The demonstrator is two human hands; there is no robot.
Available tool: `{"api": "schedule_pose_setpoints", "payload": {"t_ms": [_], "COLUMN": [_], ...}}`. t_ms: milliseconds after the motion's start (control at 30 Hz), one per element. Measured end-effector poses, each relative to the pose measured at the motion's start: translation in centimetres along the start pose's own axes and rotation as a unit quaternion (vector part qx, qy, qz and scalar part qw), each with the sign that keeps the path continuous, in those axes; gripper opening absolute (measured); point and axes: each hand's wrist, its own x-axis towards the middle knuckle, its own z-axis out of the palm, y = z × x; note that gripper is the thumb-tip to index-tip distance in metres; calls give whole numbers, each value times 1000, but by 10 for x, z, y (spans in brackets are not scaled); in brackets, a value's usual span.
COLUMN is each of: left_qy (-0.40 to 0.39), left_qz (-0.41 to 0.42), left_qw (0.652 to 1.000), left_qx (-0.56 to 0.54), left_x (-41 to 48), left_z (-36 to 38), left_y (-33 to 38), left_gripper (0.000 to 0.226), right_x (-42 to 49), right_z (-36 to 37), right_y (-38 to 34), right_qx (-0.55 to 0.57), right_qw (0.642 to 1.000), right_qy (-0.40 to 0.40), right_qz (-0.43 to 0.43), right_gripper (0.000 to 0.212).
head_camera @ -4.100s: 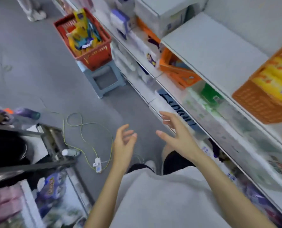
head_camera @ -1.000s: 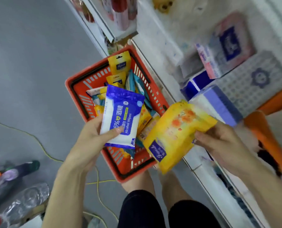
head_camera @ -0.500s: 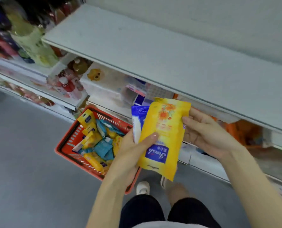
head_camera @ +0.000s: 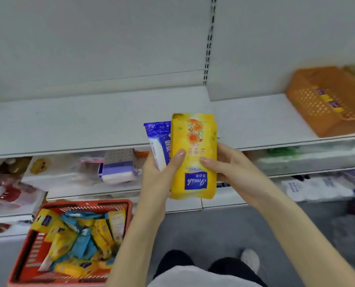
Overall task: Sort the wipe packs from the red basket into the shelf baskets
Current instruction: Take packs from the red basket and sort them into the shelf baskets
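So the thing to watch here is the orange shelf basket (head_camera: 317, 104). It sits on the shelf (head_camera: 68, 125), far and off to the right of both hands, which makes the right hand (head_camera: 228, 164) the nearer one. Looks like there's yellow-and-purple stuff in it already, so that's probably where the yellow wipe pack (head_camera: 193, 141) belongs.

That pack is held up in the middle of the view, standing on end with its long axis vertical and the label upside down. The right hand pinches its right edge, thumb on the front and fingers behind. The left hand (head_camera: 158, 175) is wrapped around the blue wipe pack (head_camera: 158, 137), tucked just behind and left of the yellow one, and its thumb also presses on the yellow pack's front.

The red basket (head_camera: 85, 204) is down low on the near left, loaded with more packs, so plenty of sorting left.
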Motion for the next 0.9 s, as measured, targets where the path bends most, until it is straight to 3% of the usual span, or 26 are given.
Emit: {"api": "schedule_pose_setpoints", "payload": {"t_ms": [233,367,467,533,600,800,900], "left_qy": [-72,-56,-19,9,24,2,-16], "left_qz": [-14,-57,-87,-78,-61,-30,-60], "left_qw": [997,995,991,991,993,999,997], "left_qx": [4,-66,-99,-106,-102,-34,-41], "left_x": [0,-2,-3,-5,-7,1,28], "left_z": [162,250,303,333,362,409,417], "left_y": [-37,-69,-86,-92,-96,-109,-109], "left_gripper": [54,37,36,51,62,62,57], "right_x": [-51,-74,-93,-104,-113,-94,-71], "right_z": [-177,-262,-305,-322,-331,-360,-379], "right_y": [-19,-16,5,19,27,24,17], "right_qx": [-88,-93,70,277,370,269,202], "right_qw": [996,987,969,929,901,924,938], "right_qy": [25,133,237,242,224,271,280], "right_qz": [-6,-9,13,23,39,31,22], "right_gripper": [24,24,26,34,39,39,38]}}
